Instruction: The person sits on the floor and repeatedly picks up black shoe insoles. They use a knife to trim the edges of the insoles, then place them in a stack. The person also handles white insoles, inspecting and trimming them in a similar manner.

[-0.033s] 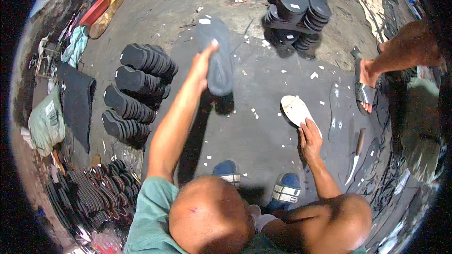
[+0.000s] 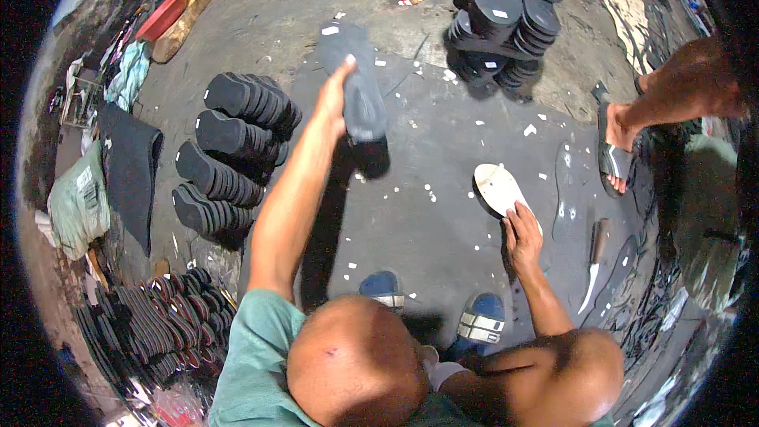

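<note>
At arm's length, my left hand (image 2: 336, 103) is closed on a dark grey shoe sole (image 2: 365, 107), its thumb lying over the upper face. The sole is slightly blurred, with a white patch at its far end, and it casts a shadow on the dark sheet (image 2: 427, 245) below. My right hand (image 2: 523, 239) has its fingers over the near end of a cream sole-shaped template (image 2: 498, 187). That template is just over the sheet, its shadow showing along the left edge.
Stacks of black soles stand to the left (image 2: 229, 154) and far right (image 2: 506, 24). A knife (image 2: 597, 261) lies right of my right hand. Another person's sandalled foot (image 2: 617, 146) is at the right. More soles (image 2: 158, 320) pile up at lower left. White scraps dot the sheet.
My left hand has shifted the dark sole slightly away and to the left. My right hand and the cream template look almost still.
</note>
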A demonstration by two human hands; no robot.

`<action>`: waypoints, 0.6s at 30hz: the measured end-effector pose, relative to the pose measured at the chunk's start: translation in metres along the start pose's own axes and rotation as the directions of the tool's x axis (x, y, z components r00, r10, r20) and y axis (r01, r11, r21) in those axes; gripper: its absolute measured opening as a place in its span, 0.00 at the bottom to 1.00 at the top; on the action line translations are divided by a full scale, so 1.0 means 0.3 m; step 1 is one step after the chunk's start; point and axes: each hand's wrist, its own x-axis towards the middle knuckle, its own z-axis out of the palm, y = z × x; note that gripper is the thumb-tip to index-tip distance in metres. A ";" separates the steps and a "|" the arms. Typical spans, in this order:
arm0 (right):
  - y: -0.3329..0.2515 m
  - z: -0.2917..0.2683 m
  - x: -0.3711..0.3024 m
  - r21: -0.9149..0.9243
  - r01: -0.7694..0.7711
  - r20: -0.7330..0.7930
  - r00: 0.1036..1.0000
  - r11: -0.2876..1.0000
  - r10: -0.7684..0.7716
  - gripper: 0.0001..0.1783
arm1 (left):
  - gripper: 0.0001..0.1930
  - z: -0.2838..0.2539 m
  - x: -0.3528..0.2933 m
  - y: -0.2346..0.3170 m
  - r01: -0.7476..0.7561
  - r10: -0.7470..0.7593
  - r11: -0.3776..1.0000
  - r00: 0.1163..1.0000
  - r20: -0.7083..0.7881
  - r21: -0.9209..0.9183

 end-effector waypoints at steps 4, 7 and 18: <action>-0.031 -0.031 0.037 -0.010 -0.006 0.043 0.999 1.000 0.007 0.15 | 0.27 -0.125 0.220 0.176 -0.126 0.108 0.975 0.988 -0.110 -0.181; -0.009 -0.053 0.056 -0.007 0.021 0.110 0.994 1.000 -0.020 0.13 | 0.27 -0.142 0.373 0.230 -0.120 0.080 0.964 0.982 -0.170 -0.238; -0.014 -0.113 0.125 -0.241 -0.327 0.387 0.831 0.914 0.399 0.44 | 0.36 -0.511 0.638 0.304 -0.301 0.279 0.954 0.895 -0.349 -0.009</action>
